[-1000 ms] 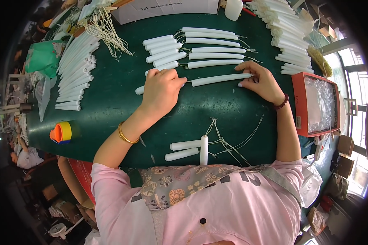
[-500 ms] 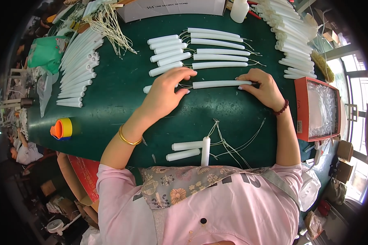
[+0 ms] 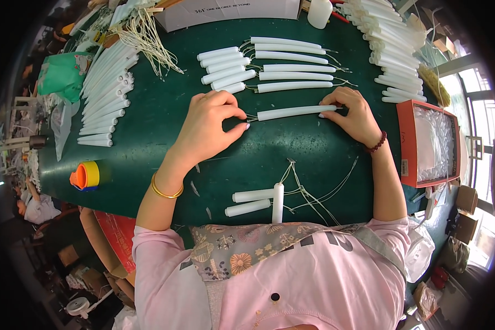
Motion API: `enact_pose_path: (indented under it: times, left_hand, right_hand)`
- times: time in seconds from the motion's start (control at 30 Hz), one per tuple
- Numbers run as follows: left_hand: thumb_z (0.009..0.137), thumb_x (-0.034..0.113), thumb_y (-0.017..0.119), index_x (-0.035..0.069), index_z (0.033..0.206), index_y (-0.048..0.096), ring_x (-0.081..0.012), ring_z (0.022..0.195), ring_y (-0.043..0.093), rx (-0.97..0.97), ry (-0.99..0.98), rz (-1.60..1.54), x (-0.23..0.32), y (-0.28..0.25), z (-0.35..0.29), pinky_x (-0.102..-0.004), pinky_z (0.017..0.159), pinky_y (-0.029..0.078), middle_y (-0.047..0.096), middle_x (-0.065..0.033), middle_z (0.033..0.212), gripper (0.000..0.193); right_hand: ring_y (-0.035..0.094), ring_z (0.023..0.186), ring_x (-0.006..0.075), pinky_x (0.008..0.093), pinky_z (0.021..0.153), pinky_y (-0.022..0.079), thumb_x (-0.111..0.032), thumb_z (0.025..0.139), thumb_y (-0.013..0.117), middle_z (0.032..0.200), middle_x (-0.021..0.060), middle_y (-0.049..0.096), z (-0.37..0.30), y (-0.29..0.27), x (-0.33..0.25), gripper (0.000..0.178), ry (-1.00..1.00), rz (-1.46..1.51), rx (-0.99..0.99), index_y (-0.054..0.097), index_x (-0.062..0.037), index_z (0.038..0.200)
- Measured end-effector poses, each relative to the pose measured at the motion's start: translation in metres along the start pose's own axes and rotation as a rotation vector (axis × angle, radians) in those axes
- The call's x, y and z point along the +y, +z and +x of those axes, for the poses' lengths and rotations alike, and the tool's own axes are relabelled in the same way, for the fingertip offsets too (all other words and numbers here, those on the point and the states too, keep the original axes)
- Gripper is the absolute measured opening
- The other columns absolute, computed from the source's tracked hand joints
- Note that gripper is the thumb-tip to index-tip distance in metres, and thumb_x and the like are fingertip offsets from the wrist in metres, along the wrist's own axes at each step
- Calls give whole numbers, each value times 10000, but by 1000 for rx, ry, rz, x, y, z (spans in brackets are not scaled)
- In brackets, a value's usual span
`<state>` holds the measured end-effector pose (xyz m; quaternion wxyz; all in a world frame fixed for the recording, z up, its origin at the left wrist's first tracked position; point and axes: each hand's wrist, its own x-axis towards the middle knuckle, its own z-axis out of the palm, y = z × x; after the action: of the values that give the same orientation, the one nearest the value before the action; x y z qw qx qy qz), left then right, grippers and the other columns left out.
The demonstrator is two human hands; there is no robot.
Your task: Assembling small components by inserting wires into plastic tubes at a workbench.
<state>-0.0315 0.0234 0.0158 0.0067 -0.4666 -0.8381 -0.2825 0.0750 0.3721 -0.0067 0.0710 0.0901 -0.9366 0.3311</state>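
Threading a wick through a long white candle tube (image 3: 296, 112), lying crosswise near the middle of the green desk (image 3: 148, 126), just below the finished rows toward the far edge. Left hand (image 3: 209, 124) pinching the wick (image 3: 251, 117) at the tube's left end, thumb and forefinger closed on it. Right hand (image 3: 356, 114) resting on the tube's right end, fingertips pressing it down, grasping it lightly rather than clenched. Probably mid-step: wick being drawn or seated at the left mouth. Next move likely calls for a steady pull along the tube's axis, right end kept pinned so it does not roll.

Compared with half a second ago: left hand pulled back off the tube's left end, now clear of it with only the wick between the fingers; short stub once showing beside that hand no longer visible. Tube and right hand much as before. Three short candle pieces (image 3: 257, 201) and loose wick strands (image 3: 313, 190) at the near edge unchanged
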Motion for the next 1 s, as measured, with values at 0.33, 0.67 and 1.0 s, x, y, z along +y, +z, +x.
enact_pose_path:
  times: [0.33, 0.67, 1.0]
  left_hand:
    - [768, 96, 869, 89, 789, 765, -211, 934, 622, 182, 40, -22, -8, 43, 0, -416, 880, 432, 635, 16, 937, 106]
    - [663, 130, 965, 168, 1497, 561, -358, 1416, 473, 199, 13, 157, -17, 16, -8, -495, 1154, 395, 452, -124, 1545, 927]
    - [798, -162, 630, 166, 1693, 206, -412, 1632, 181, 380, -284, -550, -53, 52, 6, -471, 1222, 395, 146, -266, 1736, 1043]
  right_hand:
    - [653, 887, 233, 349, 887, 511, -97, 819, 851, 922, 55, 696, 1, 4, 2, 211, -45, 33, -5, 765, -56, 1006]
    - [677, 929, 247, 418, 1008, 467, -174, 836, 862, 939, 26, 701, 5, 13, -2, 206, -91, -338, 243, 716, -71, 938]
    - [677, 947, 261, 423, 950, 473, -164, 887, 814, 1003, 38, 669, 7, 24, -8, 200, -27, -405, 315, 715, -100, 1049]
